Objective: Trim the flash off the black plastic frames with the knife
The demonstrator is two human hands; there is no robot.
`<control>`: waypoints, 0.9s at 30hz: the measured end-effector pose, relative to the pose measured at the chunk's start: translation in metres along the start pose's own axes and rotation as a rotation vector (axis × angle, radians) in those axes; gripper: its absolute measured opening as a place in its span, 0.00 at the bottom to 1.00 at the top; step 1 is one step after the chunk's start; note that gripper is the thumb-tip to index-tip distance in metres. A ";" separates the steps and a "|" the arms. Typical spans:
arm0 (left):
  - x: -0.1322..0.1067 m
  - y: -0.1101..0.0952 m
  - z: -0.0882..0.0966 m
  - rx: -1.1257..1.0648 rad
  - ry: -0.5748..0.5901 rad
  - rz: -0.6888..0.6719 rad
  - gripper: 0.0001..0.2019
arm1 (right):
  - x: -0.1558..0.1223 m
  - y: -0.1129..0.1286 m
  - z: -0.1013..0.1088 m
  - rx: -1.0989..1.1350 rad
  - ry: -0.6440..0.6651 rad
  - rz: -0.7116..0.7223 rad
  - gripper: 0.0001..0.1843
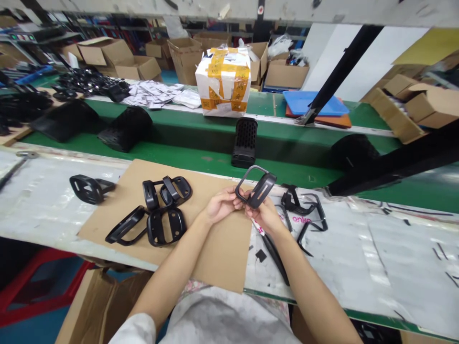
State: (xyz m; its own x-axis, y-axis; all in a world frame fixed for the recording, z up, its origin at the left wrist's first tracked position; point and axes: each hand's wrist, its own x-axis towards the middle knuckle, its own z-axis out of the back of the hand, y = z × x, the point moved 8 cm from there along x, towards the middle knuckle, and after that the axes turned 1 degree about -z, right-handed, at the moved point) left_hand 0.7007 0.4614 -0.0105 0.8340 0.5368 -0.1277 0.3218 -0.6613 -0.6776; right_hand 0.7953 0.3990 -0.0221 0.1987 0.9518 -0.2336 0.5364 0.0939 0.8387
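Both of my hands hold one black plastic frame part [255,187] above the bench, tilted up on edge. My left hand [221,204] pinches its lower left corner. My right hand [266,215] grips its lower right side, and a thin black tool [273,253] lies under that wrist. Several similar black frame parts [158,210] lie on a brown cardboard sheet [222,248] to my left. One more black part [89,187] sits alone further left.
Trimmed black plastic scraps [304,210] lie to the right on the white bench. Behind runs a green conveyor [186,157] with black grille parts [245,141] and a taped white box [223,81]. Cardboard boxes stand at the back and right. An open carton [96,306] sits below the bench.
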 end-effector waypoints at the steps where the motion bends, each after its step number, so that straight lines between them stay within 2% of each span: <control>1: 0.000 0.000 0.000 0.006 0.002 -0.005 0.17 | 0.000 0.000 0.000 0.005 -0.003 -0.003 0.27; 12: 0.017 0.009 0.013 0.228 -0.089 -0.014 0.30 | 0.000 -0.002 0.003 -0.076 -0.033 -0.002 0.29; 14: 0.019 0.005 0.010 0.284 -0.093 -0.052 0.32 | 0.001 -0.003 0.007 -0.095 -0.037 -0.010 0.30; 17: 0.015 -0.010 -0.006 0.362 -0.058 -0.123 0.35 | 0.002 -0.004 0.015 -0.122 -0.054 0.003 0.29; 20: -0.009 -0.047 -0.031 0.448 -0.074 -0.299 0.31 | 0.004 -0.007 0.017 -0.158 -0.006 -0.015 0.26; 23: -0.055 -0.099 -0.045 0.568 -0.155 -0.461 0.27 | 0.005 -0.007 0.017 -0.189 0.004 -0.007 0.24; 25: -0.095 -0.138 -0.035 0.655 -0.273 -0.572 0.27 | 0.005 -0.006 0.016 -0.215 -0.006 -0.009 0.25; 27: -0.141 -0.178 -0.008 0.731 -0.440 -0.704 0.26 | 0.005 -0.003 0.012 -0.252 -0.006 -0.021 0.27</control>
State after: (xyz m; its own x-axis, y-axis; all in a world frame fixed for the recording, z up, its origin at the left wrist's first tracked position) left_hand 0.5292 0.4989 0.1335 0.2896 0.9068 0.3062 0.1983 0.2561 -0.9461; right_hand 0.8047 0.3997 -0.0316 0.1954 0.9471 -0.2545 0.3190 0.1840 0.9297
